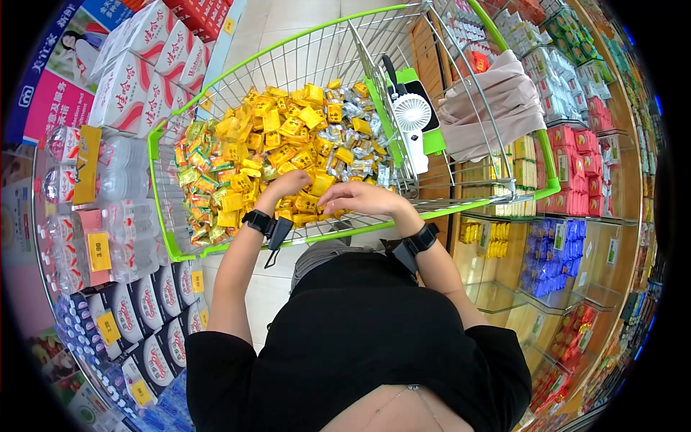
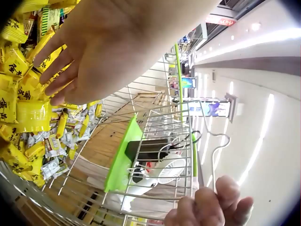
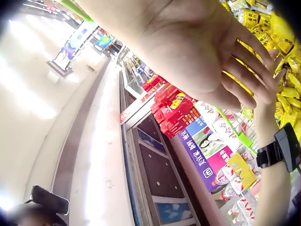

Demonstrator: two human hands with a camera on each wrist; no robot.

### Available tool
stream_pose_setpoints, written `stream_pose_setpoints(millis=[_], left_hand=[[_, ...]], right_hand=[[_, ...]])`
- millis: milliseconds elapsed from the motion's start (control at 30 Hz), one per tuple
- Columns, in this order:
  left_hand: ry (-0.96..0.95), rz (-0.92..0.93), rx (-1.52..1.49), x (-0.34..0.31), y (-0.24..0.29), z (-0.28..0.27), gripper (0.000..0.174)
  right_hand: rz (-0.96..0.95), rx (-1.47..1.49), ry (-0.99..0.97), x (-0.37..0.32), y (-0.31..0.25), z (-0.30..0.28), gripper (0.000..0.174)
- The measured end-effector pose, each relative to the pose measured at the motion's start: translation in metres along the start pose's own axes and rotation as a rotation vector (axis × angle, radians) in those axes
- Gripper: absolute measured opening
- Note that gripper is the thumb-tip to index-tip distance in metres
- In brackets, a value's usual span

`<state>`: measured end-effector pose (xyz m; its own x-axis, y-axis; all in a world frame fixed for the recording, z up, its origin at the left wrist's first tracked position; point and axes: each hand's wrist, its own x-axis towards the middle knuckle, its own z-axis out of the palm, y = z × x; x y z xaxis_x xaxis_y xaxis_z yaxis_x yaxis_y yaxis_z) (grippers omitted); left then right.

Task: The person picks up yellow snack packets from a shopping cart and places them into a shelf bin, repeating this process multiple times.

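Many yellow-wrapped packets [image 1: 291, 127] lie heaped in a shopping cart [image 1: 155, 209], with silver-white ones [image 1: 363, 119] towards the basket's divider. My left hand [image 1: 288, 184] rests at the heap's near edge; in the left wrist view this hand [image 2: 94, 61] has its fingers spread over yellow packets [image 2: 34, 115]. Beside it, my right hand [image 1: 363, 197] hangs over the near side of the pile, fingers loosely bent and holding nothing visible. In the right wrist view its palm [image 3: 188, 56] and extended fingers show near the yellow packets [image 3: 287, 99].
Behind the cart's green divider [image 1: 389, 129] sit a white fan [image 1: 412, 114] and a beige cloth [image 1: 493, 108]. Boxed drinks [image 1: 133, 90] and bottles [image 1: 129, 173] stand at left. Shelves with pink packs [image 1: 572, 173] and blue packs [image 1: 551, 255] line the right.
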<state>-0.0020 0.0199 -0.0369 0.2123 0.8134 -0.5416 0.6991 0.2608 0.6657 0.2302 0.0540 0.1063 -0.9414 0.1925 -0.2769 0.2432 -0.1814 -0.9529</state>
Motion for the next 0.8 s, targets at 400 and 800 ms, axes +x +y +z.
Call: stream_pose_setpoints(millis=[400,800], left_hand=[[-0.387,0.003,0.321,0.044,-0.052,0.044,0.029],[-0.545,-0.051,0.505,0.019,-0.002,0.011,0.036]], right_hand=[[-0.011,0.108,0.106,0.020,0.024,-0.005,0.025],[0.039,0.132,0.209,0.015,0.029,-0.010,0.024]])
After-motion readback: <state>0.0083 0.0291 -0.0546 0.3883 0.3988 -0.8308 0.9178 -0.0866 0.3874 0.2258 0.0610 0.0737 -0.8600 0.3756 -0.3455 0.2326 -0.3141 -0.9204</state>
